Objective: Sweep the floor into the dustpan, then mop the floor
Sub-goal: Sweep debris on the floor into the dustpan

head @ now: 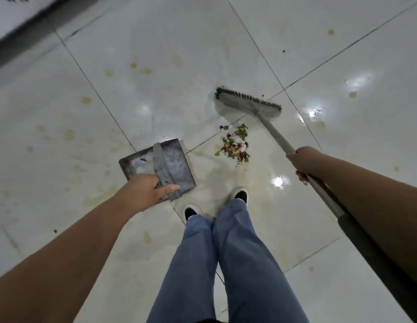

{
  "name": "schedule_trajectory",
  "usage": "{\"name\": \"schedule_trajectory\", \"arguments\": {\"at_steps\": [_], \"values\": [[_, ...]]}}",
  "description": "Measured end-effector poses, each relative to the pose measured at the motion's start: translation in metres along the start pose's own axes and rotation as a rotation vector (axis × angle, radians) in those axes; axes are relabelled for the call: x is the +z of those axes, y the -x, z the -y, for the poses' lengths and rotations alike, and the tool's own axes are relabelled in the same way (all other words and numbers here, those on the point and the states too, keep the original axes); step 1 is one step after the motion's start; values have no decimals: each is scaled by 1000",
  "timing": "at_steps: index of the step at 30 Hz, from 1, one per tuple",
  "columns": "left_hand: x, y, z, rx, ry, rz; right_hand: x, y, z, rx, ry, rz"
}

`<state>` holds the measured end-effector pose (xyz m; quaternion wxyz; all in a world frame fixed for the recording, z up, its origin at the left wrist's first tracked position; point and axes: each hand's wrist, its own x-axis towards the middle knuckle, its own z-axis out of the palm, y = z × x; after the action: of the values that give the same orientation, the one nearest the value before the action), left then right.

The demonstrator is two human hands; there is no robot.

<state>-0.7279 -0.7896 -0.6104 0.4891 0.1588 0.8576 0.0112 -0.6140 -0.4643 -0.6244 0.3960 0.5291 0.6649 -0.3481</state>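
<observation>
The left hand is reaching in from the lower left of the frame, forearm stretched out long, and is gripping the flat handle of the dustpan; the thumb is lying along the handle's near end and the other fingers are curling under it out of sight. The right hand is coming in from the right edge, arm extended and angled toward the frame's centre, and is wrapping round the broom handle, knuckles facing the camera and fingertips showing on the lower side of the shaft.

The dustpan, grey and scuffed, is sitting just left of centre; whether it is resting on the floor or hanging slightly above it cannot be told. The broom head is lying above and right of centre, bristles pointing to the upper side. Between the broom head and the person's feet, a small pile of debris, petals, green bits and white scraps, is lying on the glossy white tiles, to the right of the dustpan and apart from it.

Yellowish stains are dotting the tiles. Blue jeans and black-and-white shoes are filling the lower centre.
</observation>
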Motion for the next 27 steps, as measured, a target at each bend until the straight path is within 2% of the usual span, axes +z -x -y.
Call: {"name": "schedule_trajectory", "arguments": {"at_steps": [3, 10, 13, 17, 21, 27], "values": [[-1, -15, -9, 12, -36, -15, 3, -25, 9, 20, 78, 10], [-22, -31, -34, -40, -24, -47, -9, -19, -51, 31, 265, 91], [-25, -30, -53, -28, -58, 3, -36, -6, -72, -5, 199, 101], [-23, -32, -72, -10, 35, 44, -52, 8, -97, -10, 11, 110], [-23, -41, -76, -22, 130, 32, -64, -9, -93, 21, -211, 113], [-1, -61, -68, -89, 244, -2, -66, -45, -82, 126, -180, 111]]}}
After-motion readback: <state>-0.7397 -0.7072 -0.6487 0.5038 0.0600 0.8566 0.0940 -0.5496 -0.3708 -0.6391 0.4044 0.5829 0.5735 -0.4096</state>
